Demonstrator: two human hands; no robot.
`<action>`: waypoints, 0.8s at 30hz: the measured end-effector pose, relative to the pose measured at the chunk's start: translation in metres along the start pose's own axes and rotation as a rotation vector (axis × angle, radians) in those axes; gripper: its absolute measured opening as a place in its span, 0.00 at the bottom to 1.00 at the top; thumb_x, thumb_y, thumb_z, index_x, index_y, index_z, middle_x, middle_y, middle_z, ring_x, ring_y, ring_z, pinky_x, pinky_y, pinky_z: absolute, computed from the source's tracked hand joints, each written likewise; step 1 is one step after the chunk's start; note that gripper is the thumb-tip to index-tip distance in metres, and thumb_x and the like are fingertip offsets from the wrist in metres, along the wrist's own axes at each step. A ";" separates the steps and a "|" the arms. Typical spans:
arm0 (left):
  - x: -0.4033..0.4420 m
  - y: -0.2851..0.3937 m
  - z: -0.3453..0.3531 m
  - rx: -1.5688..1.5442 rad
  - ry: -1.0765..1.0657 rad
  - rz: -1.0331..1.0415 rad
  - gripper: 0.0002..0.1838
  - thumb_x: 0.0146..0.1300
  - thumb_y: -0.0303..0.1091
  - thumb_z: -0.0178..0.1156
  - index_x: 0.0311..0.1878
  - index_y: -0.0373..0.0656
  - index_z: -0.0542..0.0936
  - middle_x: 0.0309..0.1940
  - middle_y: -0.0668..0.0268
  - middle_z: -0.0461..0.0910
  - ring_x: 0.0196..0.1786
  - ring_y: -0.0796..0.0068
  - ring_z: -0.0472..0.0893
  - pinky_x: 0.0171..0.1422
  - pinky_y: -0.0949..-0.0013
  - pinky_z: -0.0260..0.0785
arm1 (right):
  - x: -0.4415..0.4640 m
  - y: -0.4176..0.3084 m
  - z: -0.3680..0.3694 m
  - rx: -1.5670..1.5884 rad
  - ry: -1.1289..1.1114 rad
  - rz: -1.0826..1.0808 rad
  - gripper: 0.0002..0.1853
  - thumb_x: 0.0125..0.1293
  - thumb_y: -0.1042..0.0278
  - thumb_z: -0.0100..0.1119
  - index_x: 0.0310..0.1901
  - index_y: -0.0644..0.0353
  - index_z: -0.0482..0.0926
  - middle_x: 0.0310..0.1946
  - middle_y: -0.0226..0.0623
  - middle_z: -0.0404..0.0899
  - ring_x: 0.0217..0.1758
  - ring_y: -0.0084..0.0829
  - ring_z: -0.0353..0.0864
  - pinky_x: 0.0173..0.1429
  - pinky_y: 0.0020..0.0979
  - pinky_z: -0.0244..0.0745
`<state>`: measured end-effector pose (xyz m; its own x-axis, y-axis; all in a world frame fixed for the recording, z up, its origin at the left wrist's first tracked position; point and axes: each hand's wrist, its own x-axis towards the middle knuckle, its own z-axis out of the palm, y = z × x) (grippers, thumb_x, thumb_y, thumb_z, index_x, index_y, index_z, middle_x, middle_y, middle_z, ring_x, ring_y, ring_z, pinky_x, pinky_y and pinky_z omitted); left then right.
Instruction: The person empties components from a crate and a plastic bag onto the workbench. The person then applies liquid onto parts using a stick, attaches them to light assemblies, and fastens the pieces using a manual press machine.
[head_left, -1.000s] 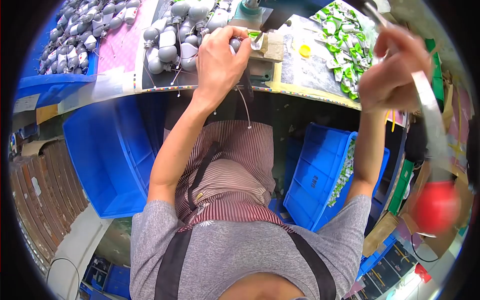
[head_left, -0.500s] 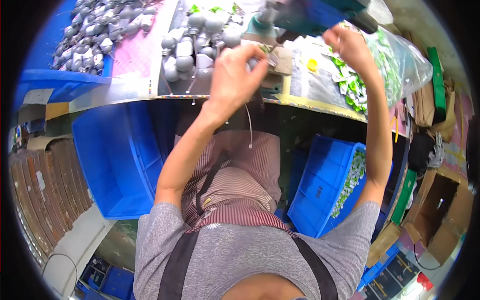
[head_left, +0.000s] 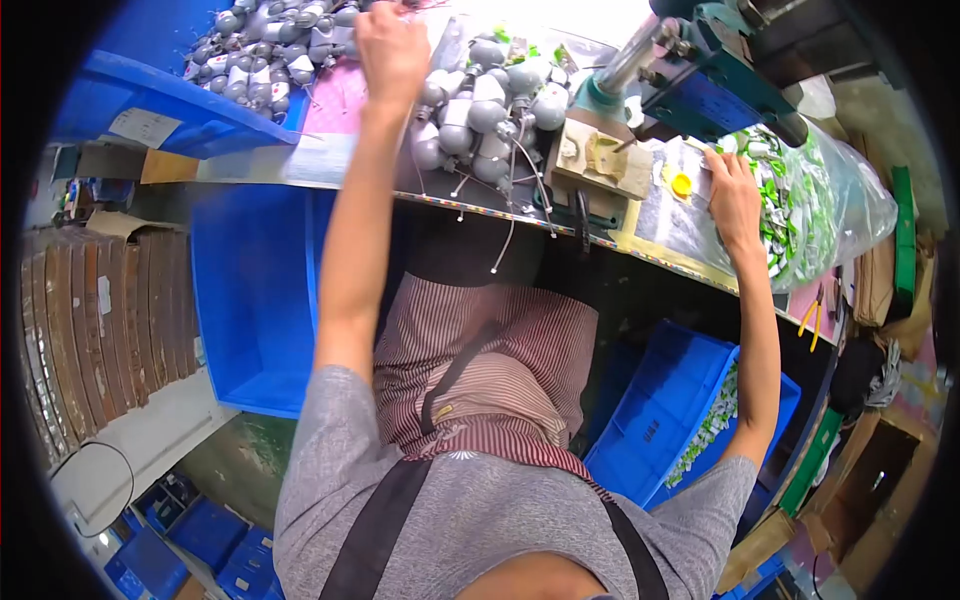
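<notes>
My left hand is at the far edge of view, between two groups of grey ball-shaped parts with thin wires. Its fingers are curled; what they hold, if anything, I cannot make out. Just left of it lies a heap of grey parts, and to its right a cluster of grey parts with wires hanging over the table edge. My right hand rests at the pile of green-and-white pieces, fingers stretched out and apart. A yellow round piece lies left of that hand.
A teal press stands over a beige block fixture on the table. A clear plastic bag lies at the right. Below are an open blue bin and a tilted blue crate. Yellow-handled pliers hang by the edge.
My left hand has left the fixture and moved up and left to the grey parts. My right hand has come down from beside the press to the green-and-white pieces. The view has shifted.
</notes>
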<state>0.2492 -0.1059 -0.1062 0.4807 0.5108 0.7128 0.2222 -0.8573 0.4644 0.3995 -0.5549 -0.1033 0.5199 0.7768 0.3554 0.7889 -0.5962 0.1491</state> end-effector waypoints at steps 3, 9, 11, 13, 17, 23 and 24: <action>0.012 -0.062 0.017 0.352 -0.457 -0.238 0.23 0.60 0.41 0.61 0.49 0.28 0.77 0.43 0.38 0.83 0.49 0.40 0.85 0.53 0.45 0.77 | -0.001 0.007 0.002 0.015 0.051 -0.002 0.14 0.58 0.79 0.56 0.46 0.60 0.81 0.41 0.42 0.81 0.48 0.43 0.79 0.51 0.41 0.76; 0.024 -0.123 0.013 0.291 -0.484 -0.084 0.29 0.48 0.47 0.69 0.49 0.35 0.82 0.36 0.48 0.87 0.41 0.45 0.86 0.51 0.53 0.77 | 0.001 -0.049 -0.030 1.132 0.192 0.533 0.12 0.76 0.69 0.56 0.54 0.67 0.80 0.37 0.34 0.84 0.39 0.21 0.84 0.42 0.23 0.79; 0.022 -0.062 -0.031 -0.014 -0.338 -0.491 0.27 0.50 0.43 0.77 0.46 0.34 0.80 0.37 0.53 0.85 0.28 0.70 0.84 0.33 0.65 0.77 | 0.000 -0.092 -0.038 1.263 0.313 0.538 0.09 0.75 0.72 0.57 0.51 0.67 0.77 0.37 0.34 0.83 0.38 0.22 0.85 0.44 0.23 0.79; 0.011 -0.074 -0.033 -0.777 -0.115 -0.684 0.18 0.58 0.29 0.74 0.46 0.33 0.78 0.38 0.55 0.85 0.26 0.76 0.80 0.26 0.75 0.70 | -0.005 -0.128 -0.030 1.207 0.420 0.468 0.08 0.70 0.75 0.63 0.47 0.66 0.77 0.38 0.36 0.83 0.36 0.22 0.85 0.43 0.24 0.80; -0.020 -0.005 -0.067 -1.344 0.018 -0.637 0.13 0.65 0.21 0.65 0.52 0.31 0.78 0.46 0.53 0.84 0.32 0.74 0.82 0.33 0.77 0.73 | 0.003 -0.164 -0.020 0.632 0.563 0.132 0.10 0.59 0.76 0.72 0.43 0.60 0.84 0.41 0.36 0.82 0.37 0.32 0.83 0.43 0.32 0.79; -0.046 0.077 -0.081 -1.594 -0.267 -0.499 0.17 0.70 0.19 0.56 0.61 0.30 0.75 0.59 0.52 0.79 0.46 0.65 0.84 0.50 0.73 0.77 | 0.010 -0.158 -0.020 0.692 0.478 0.203 0.07 0.69 0.71 0.60 0.45 0.59 0.84 0.32 0.35 0.79 0.31 0.29 0.73 0.39 0.33 0.70; -0.051 0.087 -0.079 -1.601 -0.261 -0.502 0.18 0.69 0.17 0.54 0.62 0.29 0.74 0.60 0.51 0.78 0.53 0.58 0.83 0.57 0.70 0.78 | 0.007 -0.148 -0.026 0.687 0.430 0.253 0.08 0.74 0.70 0.54 0.47 0.60 0.82 0.30 0.35 0.78 0.31 0.26 0.72 0.39 0.30 0.69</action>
<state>0.1775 -0.2011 -0.0605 0.7874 0.5282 0.3180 -0.5527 0.3762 0.7436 0.2772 -0.4666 -0.0989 0.6474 0.4092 0.6430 0.7617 -0.3782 -0.5262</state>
